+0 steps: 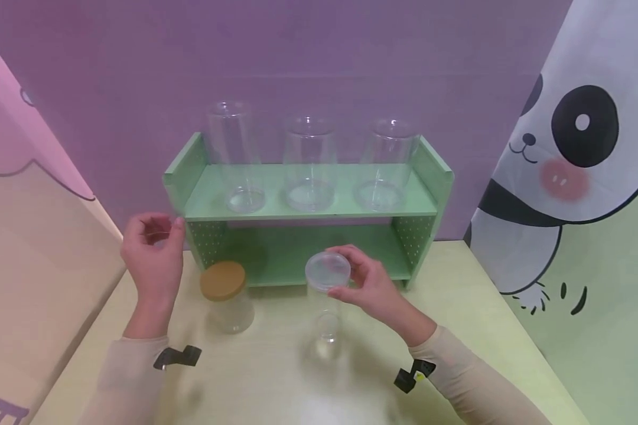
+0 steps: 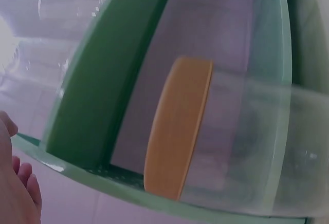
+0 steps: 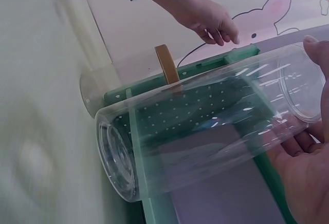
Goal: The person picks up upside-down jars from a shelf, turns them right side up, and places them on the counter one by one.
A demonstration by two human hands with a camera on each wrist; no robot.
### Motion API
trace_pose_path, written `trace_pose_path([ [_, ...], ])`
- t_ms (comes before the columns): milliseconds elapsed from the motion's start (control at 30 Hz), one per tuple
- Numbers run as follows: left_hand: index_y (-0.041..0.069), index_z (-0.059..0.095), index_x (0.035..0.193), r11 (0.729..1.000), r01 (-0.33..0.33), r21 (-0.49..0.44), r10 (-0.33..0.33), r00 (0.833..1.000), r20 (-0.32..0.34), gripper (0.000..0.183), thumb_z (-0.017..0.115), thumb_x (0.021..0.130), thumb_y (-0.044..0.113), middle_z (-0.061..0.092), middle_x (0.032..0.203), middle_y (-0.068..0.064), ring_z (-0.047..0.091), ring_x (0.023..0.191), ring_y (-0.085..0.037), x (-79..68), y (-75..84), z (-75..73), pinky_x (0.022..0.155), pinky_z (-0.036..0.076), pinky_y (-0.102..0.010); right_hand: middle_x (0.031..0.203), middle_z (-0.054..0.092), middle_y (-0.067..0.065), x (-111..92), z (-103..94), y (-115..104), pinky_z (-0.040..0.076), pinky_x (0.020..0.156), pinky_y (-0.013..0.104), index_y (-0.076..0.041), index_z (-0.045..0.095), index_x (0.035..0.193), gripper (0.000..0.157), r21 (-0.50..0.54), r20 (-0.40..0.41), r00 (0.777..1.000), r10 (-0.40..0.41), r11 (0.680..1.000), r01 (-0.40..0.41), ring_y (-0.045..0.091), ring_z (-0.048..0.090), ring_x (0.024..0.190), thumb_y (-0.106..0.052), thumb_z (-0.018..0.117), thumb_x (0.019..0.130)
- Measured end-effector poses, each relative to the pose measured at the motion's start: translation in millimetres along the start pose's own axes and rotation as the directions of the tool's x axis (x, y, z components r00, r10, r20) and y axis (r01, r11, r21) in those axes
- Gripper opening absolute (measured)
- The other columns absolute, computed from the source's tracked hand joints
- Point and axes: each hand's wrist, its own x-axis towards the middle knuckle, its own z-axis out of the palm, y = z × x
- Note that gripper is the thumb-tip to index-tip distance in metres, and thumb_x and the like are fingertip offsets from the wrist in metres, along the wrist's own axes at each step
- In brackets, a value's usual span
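A tall clear jar (image 3: 205, 126) is held by my right hand (image 1: 369, 280), with fingers and thumb around its round translucent top (image 1: 328, 270). It stands over the table in front of the shelf in the head view. My left hand (image 1: 156, 254) is raised at the shelf's left end, its fingers loosely curled with nothing visible in them. Near it, on the table, stands a shorter clear jar (image 1: 234, 316) with a wooden lid (image 1: 223, 281). That lid (image 2: 180, 129) also shows in the left wrist view, where only part of my left hand is visible.
A green two-tier shelf (image 1: 311, 216) stands at the back of the table (image 1: 276, 372). On its upper tier are three clear containers: a tall left one (image 1: 234, 153), a middle one (image 1: 309, 159) and a right one (image 1: 387, 162). Cartoon-printed panels (image 1: 558, 171) flank both sides.
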Motion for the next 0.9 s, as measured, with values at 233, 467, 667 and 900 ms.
trace_pose_path([
  [233, 0.009, 0.074, 0.139, 0.998, 0.067, 0.017, -0.068, 0.994, 0.081, 0.042, 0.085, 0.098, 0.014, 0.071, 0.122, 0.0, 0.069, 0.108, -0.01, 18.8, -6.3, 3.7, 0.093, 0.06, -0.019, 0.14, 0.066, 0.013, 1.4, -0.3, 3.9, 0.059, 0.106, 0.032, -0.003, 0.064, 0.147, 0.065, -0.002, -0.002, 1.0, 0.001, 1.0, -0.001, 0.034, 0.066, 0.123, 0.006, 0.087, 0.087],
  [467, 0.014, 0.078, 0.139, 0.993, 0.119, 0.003, -0.119, 0.988, 0.096, 0.04, 0.084, 0.099, 0.015, 0.08, 0.119, -0.004, 0.071, 0.106, -0.006, 24.4, -12.6, 9.4, 0.087, 0.061, -0.014, 0.14, 0.065, 0.012, 4.0, 2.9, 9.7, 0.061, 0.104, 0.035, -0.004, 0.064, 0.147, 0.064, -0.002, -0.007, 1.0, 0.009, 1.0, -0.009, 0.035, 0.068, 0.122, 0.004, 0.088, 0.088],
  [667, 0.013, 0.079, 0.137, 0.988, 0.151, -0.031, -0.148, 0.985, 0.094, 0.039, 0.083, 0.099, 0.012, 0.078, 0.108, 0.005, 0.074, 0.096, -0.003, 25.6, -13.9, 9.2, 0.083, 0.061, -0.013, 0.14, 0.064, 0.014, 13.0, 9.6, 15.6, 0.061, 0.106, 0.037, -0.003, 0.063, 0.147, 0.064, 0.012, -0.019, 1.0, -0.009, 1.0, 0.009, 0.035, 0.068, 0.122, 0.006, 0.087, 0.088],
  [900, 0.01, 0.08, 0.133, 0.983, 0.175, -0.058, -0.169, 0.982, 0.089, 0.036, 0.082, 0.097, 0.008, 0.076, 0.099, 0.012, 0.075, 0.091, -0.003, 24.7, -11.0, 10.5, 0.082, 0.062, -0.013, 0.141, 0.065, 0.016, 31.6, 28.4, 24.9, 0.058, 0.112, 0.049, -0.001, 0.062, 0.146, 0.065, 0.044, -0.009, 0.999, -0.049, 0.998, 0.049, 0.032, 0.067, 0.121, 0.009, 0.087, 0.087],
])
